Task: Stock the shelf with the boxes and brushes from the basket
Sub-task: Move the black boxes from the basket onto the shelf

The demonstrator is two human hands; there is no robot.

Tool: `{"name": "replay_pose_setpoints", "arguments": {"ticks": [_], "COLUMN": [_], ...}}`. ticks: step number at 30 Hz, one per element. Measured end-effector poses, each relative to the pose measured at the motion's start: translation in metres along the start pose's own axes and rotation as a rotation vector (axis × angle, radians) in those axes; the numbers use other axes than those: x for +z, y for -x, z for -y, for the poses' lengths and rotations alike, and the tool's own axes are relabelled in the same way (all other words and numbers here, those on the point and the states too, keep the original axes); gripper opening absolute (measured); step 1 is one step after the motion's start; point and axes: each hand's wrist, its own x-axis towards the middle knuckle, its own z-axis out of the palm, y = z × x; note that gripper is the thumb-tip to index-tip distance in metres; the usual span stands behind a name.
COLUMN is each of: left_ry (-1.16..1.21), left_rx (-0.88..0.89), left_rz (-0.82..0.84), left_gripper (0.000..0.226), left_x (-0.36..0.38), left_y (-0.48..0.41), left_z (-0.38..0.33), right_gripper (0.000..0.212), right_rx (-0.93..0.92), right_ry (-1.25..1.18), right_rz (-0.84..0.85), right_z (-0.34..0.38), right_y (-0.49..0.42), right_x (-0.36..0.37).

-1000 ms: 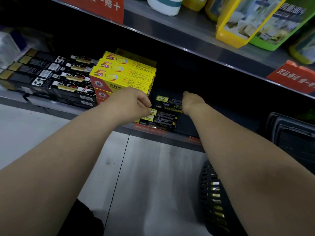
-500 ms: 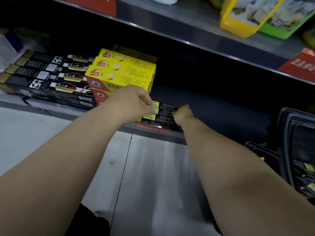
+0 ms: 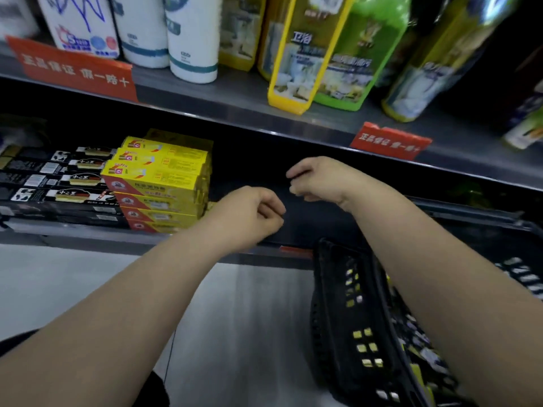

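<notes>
Both of my hands hover in front of the dark lower shelf (image 3: 311,227), fingers curled, with nothing visible in either. My left hand (image 3: 249,218) is a fist just right of the stack of yellow boxes (image 3: 164,183). My right hand (image 3: 317,180) is higher and further right, thumb over curled fingers. The small black-and-yellow boxes on the shelf are hidden behind my left hand; only a yellow corner (image 3: 211,205) shows. The black plastic basket (image 3: 332,289) stands at lower right under my right forearm, with several small boxes (image 3: 364,348) inside.
Long black boxes (image 3: 58,183) lie in rows left of the yellow stack. The upper shelf (image 3: 235,95) carries white bottles (image 3: 191,39), yellow and green pouches (image 3: 308,54) and red price signs (image 3: 73,69). Grey floor (image 3: 249,318) lies below.
Both hands have let go of the small black boxes and pulled back from the shelf, the right one rising. The view has tilted up, showing the upper shelf.
</notes>
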Motion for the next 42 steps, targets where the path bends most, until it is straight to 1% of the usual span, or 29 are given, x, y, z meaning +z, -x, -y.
{"name": "replay_pose_setpoints", "arguments": {"ticks": [3,6,9,13,15,17,20,21,22,25,27,30,34,36,37,39,40,42], "left_ry": [-0.014,-0.048,-0.190,-0.443,-0.562,-0.614,-0.629,-0.637,-0.641,-0.623,-0.620,-0.636,-0.636,-0.623,-0.616,-0.602,-0.594,-0.574], "left_rx": [0.126,0.236,0.322,0.427,0.482,0.495,0.481,0.480,0.477,0.456,0.438,0.413,0.392,0.386,0.383,0.375,0.370,0.362], "left_rz": [0.070,0.124,0.190,0.309,0.333,0.334,0.360,0.369,0.377,0.406,0.422,0.434,0.439,0.435,0.431,0.427,0.427,0.424], "left_gripper": [0.019,0.014,0.015,0.024,0.026,0.026,0.025,0.025,0.026,0.026,0.026,0.026,0.025,0.024,0.023,0.022,0.021,0.021], "left_x": [0.025,0.059,0.101,0.151,0.167,0.177,0.188,0.191,0.194,0.201,0.204,0.205,0.206,0.206,0.206,0.206,0.206,0.205], "left_y": [0.008,0.019,0.030,0.038,0.039,0.036,0.030,0.027,0.024,0.018,0.015,0.013,0.012,0.012,0.012,0.012,0.012,0.012], "left_z": [-0.034,-0.063,-0.082,-0.090,-0.093,-0.097,-0.105,-0.107,-0.108,-0.113,-0.114,-0.112,-0.109,-0.109,-0.108,-0.108,-0.108,-0.108], "right_gripper": [0.020,0.019,0.016,0.009,0.008,0.021,0.055,0.066,0.072,0.074,0.074,0.073,0.066,0.061,0.057,0.042,0.033,0.020], "right_rx": [-0.122,-0.162,-0.074,0.138,0.240,0.335,0.469,0.504,0.524,0.504,0.492,0.449,0.403,0.387,0.364,0.293,0.263,0.214], "right_ry": [-0.098,-0.133,-0.092,-0.039,0.031,0.209,0.472,0.546,0.618,0.759,0.767,0.794,0.947,1.001,1.033,1.091,1.087,0.989], "right_rz": [-0.053,-0.124,-0.124,-0.133,-0.107,-0.036,0.087,0.082,0.049,-0.046,-0.017,0.067,-0.014,-0.012,-0.006,-0.029,-0.074,-0.195], "right_z": [-0.035,-0.078,-0.135,-0.220,-0.257,-0.289,-0.323,-0.331,-0.338,-0.350,-0.357,-0.366,-0.367,-0.363,-0.361,-0.355,-0.350,-0.340], "right_y": [0.063,0.119,0.155,0.178,0.177,0.169,0.152,0.146,0.141,0.128,0.121,0.114,0.109,0.109,0.109,0.110,0.111,0.110], "right_x": [-0.034,-0.058,-0.078,-0.098,-0.105,-0.107,-0.103,-0.101,-0.101,-0.107,-0.109,-0.101,-0.093,-0.093,-0.092,-0.091,-0.093,-0.102]}}
